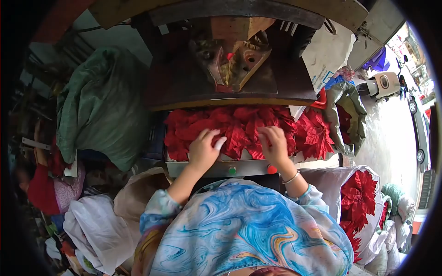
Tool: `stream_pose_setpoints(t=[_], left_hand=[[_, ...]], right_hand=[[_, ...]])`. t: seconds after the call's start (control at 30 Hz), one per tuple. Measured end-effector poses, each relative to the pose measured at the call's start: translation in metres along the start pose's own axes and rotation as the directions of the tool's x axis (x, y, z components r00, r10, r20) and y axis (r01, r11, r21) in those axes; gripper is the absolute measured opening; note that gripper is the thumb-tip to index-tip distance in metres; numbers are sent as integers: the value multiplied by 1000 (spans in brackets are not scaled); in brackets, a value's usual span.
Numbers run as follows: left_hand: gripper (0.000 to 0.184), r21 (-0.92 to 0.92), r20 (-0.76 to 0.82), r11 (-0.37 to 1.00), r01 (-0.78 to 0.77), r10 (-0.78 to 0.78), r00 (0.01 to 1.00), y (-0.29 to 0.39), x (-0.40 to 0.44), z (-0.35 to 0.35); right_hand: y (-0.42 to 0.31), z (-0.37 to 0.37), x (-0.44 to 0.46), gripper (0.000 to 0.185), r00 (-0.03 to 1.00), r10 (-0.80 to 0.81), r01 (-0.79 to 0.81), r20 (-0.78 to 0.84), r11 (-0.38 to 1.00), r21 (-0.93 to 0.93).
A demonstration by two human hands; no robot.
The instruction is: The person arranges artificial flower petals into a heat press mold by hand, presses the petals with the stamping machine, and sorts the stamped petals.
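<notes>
Red poinsettia-shaped fabric flowers (pixel 239 133) lie heaped in a shallow tray on the metal front of a machine. Over the heap's left half is my left hand (pixel 206 149), its fingers bent and its thumb, with a white covering, apart from them. My right hand (pixel 275 145) hovers at the heap's right half, fingers curled loosely, with no flower plainly held. Whether the fingertips touch the petals I cannot tell. Another red flower (pixel 315 135) lies just right of the tray.
Above the tray is the machine's dark plate (pixel 175 85) with a metal mould (pixel 239 64). A green button (pixel 232 170) and a red button (pixel 271 169) sit on its front. A green sack (pixel 103 106) stands left, a white sack of red flowers (pixel 358 198) right. Someone in red (pixel 41 191) is at far left.
</notes>
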State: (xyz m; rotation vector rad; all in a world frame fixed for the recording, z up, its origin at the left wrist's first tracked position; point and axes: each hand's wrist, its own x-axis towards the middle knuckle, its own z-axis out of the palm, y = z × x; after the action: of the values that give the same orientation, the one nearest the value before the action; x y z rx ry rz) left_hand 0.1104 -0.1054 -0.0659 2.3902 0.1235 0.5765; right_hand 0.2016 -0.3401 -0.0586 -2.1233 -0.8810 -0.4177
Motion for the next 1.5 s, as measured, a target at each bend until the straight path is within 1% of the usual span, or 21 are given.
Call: stream_pose_setpoints(t=[0.07,0.13,0.2,0.27,0.3,0.37,0.43,0.5,0.57,0.63,0.73,0.8,0.87,0.93,0.97,1.0,1.07,1.23,1.3,1.43,1.5], left_hand=[[31,83,21,996,44,-46,999,16,19,19],[30,147,160,982,119,-142,977,8,27,38],[29,83,167,987,141,-153,974,-3,31,43],[26,-82,252,956,283,-255,934,-7,32,41],[26,-80,254,954,288,-260,932,-7,30,41],[24,-190,-5,973,130,-134,991,-5,28,41],[22,-243,35,957,155,-151,988,-4,27,35],[20,-295,84,937,186,-168,982,1,27,25],[19,-372,253,867,332,-249,935,10,30,12],[21,-380,254,863,332,-248,935,12,31,8],[23,-371,257,862,345,-262,930,14,33,-1],[23,-355,264,864,357,-274,925,14,33,-2],[25,-509,263,757,409,-315,912,15,33,1],[25,-539,313,695,476,-359,879,20,40,-15],[26,-561,368,625,543,-399,840,26,45,-25],[26,-564,360,629,536,-396,844,31,53,-34],[26,-399,96,902,165,-138,986,39,70,-52],[26,-281,-60,957,-65,50,997,35,140,-55],[25,-37,-130,973,-228,221,966,27,166,-48],[30,27,-90,985,-169,170,981,17,180,-35],[40,148,-165,963,-226,249,954,17,172,-32]], right_hand=[[-7,23,-2,18,995,-37,35,92,999,24],[-9,39,-7,19,983,-28,20,182,999,41],[-13,47,-11,20,979,-56,52,198,998,24],[-12,49,-12,20,982,-50,45,181,998,33],[-13,50,-13,20,985,-47,40,166,998,43],[-13,48,-10,19,986,-31,25,161,999,37],[-17,45,0,18,988,-18,13,155,999,29],[-21,44,13,18,948,280,-314,151,898,307],[-8,56,16,17,929,305,-368,211,824,430],[-10,54,22,13,827,382,-563,414,561,607],[-17,46,28,11,810,377,-586,449,529,614],[-15,44,28,11,840,347,-540,417,607,583],[-12,38,28,11,870,313,-486,382,683,546],[-8,28,31,13,824,510,-543,246,589,598],[11,26,27,14,826,535,-526,175,621,581],[22,18,26,13,860,499,-485,106,735,473],[6,-4,34,9,830,549,-523,99,705,478],[5,-16,37,15,918,380,-394,111,851,348],[0,-18,37,16,915,379,-403,138,860,314],[-8,-23,32,22,951,287,-307,118,923,230],[-7,-31,31,22,961,248,-269,126,943,197]])
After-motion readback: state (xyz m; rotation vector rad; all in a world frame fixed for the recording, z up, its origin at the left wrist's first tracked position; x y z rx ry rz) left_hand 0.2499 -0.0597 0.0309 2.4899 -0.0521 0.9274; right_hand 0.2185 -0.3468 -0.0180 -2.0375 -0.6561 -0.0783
